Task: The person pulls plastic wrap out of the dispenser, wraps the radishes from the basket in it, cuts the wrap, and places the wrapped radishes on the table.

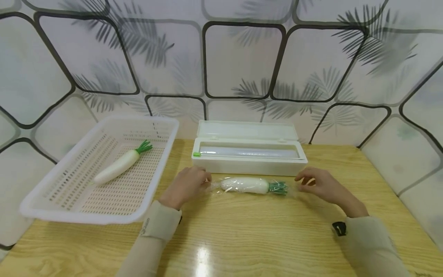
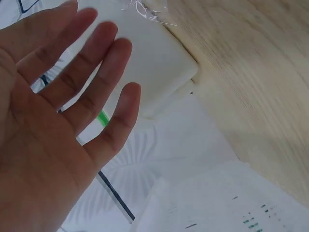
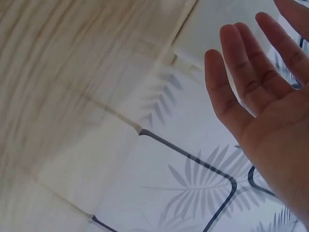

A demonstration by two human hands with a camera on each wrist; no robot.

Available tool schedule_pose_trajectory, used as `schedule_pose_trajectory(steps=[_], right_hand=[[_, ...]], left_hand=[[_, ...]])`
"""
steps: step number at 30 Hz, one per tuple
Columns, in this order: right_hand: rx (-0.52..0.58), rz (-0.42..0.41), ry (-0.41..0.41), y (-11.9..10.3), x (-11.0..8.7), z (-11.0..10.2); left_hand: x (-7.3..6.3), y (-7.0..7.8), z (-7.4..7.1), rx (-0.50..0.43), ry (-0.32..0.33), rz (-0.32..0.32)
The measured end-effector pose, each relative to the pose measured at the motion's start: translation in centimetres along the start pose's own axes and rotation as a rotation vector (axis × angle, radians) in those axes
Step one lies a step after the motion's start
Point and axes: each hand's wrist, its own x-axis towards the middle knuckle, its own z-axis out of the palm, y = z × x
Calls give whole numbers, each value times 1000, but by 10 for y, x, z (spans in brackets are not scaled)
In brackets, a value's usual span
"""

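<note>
A white radish (image 1: 243,185) with green leaf stubs (image 1: 278,187), wrapped in clear plastic film, lies crosswise on the table. My left hand (image 1: 188,184) is beside the film's left end, fingertips right at the twisted plastic. In the left wrist view, its fingers (image 2: 118,63) are spread and loosely bent, and a crumpled bit of film (image 2: 145,10) shows beyond them. My right hand (image 1: 320,184) hovers by the film's other end, past the leaves. The right wrist view has its fingers (image 3: 231,46) relaxed, with nothing seen between them.
Behind the wrapped radish stands a white film dispenser box (image 1: 249,166), lid (image 1: 247,130) up, with a film roll (image 1: 247,151) and green slider (image 1: 197,154). To the left, a white perforated basket (image 1: 86,220) holds an unwrapped radish (image 1: 119,166). A patterned wall (image 1: 242,61) borders the wooden table (image 1: 249,242).
</note>
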Motion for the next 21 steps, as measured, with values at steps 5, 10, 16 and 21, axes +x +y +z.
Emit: schedule_pose_trajectory(steps=[5,10,16,21], right_hand=[[-2,37,-83,-6,9,9],[-19,103,-176,-10,17,16],[-85,110,-179,-11,22,22],[-99,119,-156,-10,24,27]], left_hand=[[8,2,2,-30,-61,-50],[12,1,10,-103,-142,-125],[18,0,17,-108,-162,-143],[21,1,17,-128,-203,-141]])
